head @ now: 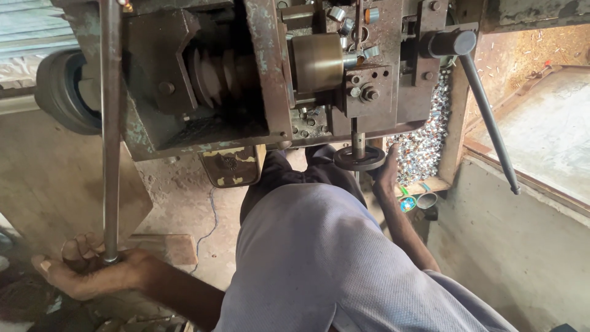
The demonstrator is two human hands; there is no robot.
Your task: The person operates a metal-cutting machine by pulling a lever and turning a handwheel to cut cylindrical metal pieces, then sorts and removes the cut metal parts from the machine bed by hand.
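Left hand (92, 267): sitting in the lower left of the frame, fingers curling closed around the bottom end of the long steel lever (110, 129)
Long steel lever: running near-upright from the top left edge down into the left palm, passing in front of the machine body (209, 74)
Right hand (386, 172): reaching up at centre right, fingers pressing the rim of the small handwheel (359, 158), partly closed on it; how firm the grip is cannot be told
Small handwheel: hanging on a short vertical shaft under the machine's lower edge, just above the knee
Machine body: filling the upper half, its bottom edge slanting across mid-frame
Chuck (316, 61): brass-coloured cylinder sitting in the upper centre, slotted blocks crowding its right side
Second lever (488, 117): dark rod angling down to the right from a round hub, its free end hovering above the concrete wall (522, 246)
Metal pieces (424, 141): shiny heap lying just right of the handwheel, close beside the right fingers
Open room: bare floor (184, 203) showing between the left forearm and the grey-clothed lap (313, 258); tight on the right, the forearm running between lap and wall
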